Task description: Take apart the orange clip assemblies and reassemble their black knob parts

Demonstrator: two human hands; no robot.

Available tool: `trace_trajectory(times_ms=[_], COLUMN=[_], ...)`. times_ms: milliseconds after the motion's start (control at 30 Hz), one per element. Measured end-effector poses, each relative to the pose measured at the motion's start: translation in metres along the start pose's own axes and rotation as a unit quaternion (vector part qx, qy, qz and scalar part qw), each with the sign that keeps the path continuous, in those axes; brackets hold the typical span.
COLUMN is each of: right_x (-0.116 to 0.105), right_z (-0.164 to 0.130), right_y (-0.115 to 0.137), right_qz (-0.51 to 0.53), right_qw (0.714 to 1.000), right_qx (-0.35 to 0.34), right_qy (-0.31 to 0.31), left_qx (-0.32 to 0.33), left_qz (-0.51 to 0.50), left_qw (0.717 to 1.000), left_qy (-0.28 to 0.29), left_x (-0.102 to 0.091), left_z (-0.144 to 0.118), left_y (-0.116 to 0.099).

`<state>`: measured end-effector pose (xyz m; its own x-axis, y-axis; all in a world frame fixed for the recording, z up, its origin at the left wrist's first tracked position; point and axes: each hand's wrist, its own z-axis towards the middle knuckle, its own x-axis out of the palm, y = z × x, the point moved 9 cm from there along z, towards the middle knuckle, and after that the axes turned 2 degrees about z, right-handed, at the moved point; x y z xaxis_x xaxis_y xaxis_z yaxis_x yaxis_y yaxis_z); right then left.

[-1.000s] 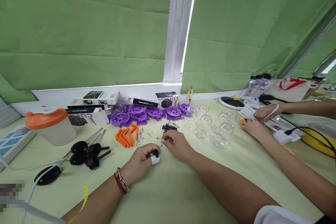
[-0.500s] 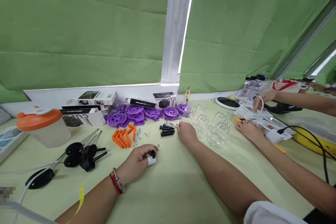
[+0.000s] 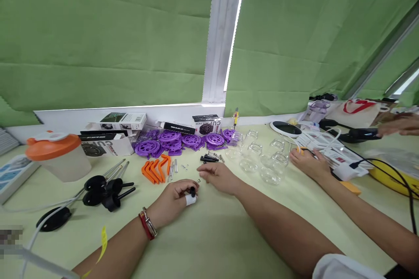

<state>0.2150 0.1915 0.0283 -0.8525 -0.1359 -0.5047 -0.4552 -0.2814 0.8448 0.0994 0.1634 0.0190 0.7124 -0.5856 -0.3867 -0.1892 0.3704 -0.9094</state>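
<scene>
My left hand [image 3: 175, 198] is closed around a short black tube [image 3: 192, 191], its open end facing me. A small coil spring [image 3: 198, 181] shows at those fingertips; whether it sits in the tube or between the fingers is unclear. White tape wraps my left thumb. Just right of the spring is my right hand [image 3: 218, 177], thumb and forefinger stretched towards it and slightly apart, with nothing visible between them. Behind this hand lie several black tubes [image 3: 208, 158] and loose springs [image 3: 215, 155], partly covered by it.
Orange brackets [image 3: 153, 171], metal pins [image 3: 173, 169] and purple wheel-shaped parts [image 3: 170, 137] lie beyond my hands. Black knobbed parts [image 3: 111, 194] are at left, near an orange-lidded cup [image 3: 59, 157]. Clear containers [image 3: 250, 161] stand right; another person's hand [image 3: 309, 163] rests beyond them.
My right hand has moved left and nearer, from the loose springs to beside the left fingertips. My left hand keeps its grip. At far right, another person's hand has drawn back from the white cable.
</scene>
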Motion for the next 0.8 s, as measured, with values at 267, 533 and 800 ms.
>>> trace_trajectory(times_ms=[267, 533, 800], right_x=[0.012, -0.013, -0.001], right_z=[-0.002, -0.013, -0.017], right_y=[-0.005, 0.037, 0.058], right_qz=[0.189, 0.118, -0.009], right_qw=[0.979, 0.990, 0.995], right_qx=[0.054, -0.027, -0.083], right_qy=[-0.048, -0.077, -0.059], left_qx=[0.012, -0.014, -0.012], left_qz=[0.026, 0.037, 0.041], left_qw=[0.999, 0.998, 0.998], left_qy=[-0.019, -0.041, -0.051], left_x=[-0.003, -0.006, -0.008], left_z=[0.001, 0.000, 0.000], left_y=[0.000, 0.005, 0.009])
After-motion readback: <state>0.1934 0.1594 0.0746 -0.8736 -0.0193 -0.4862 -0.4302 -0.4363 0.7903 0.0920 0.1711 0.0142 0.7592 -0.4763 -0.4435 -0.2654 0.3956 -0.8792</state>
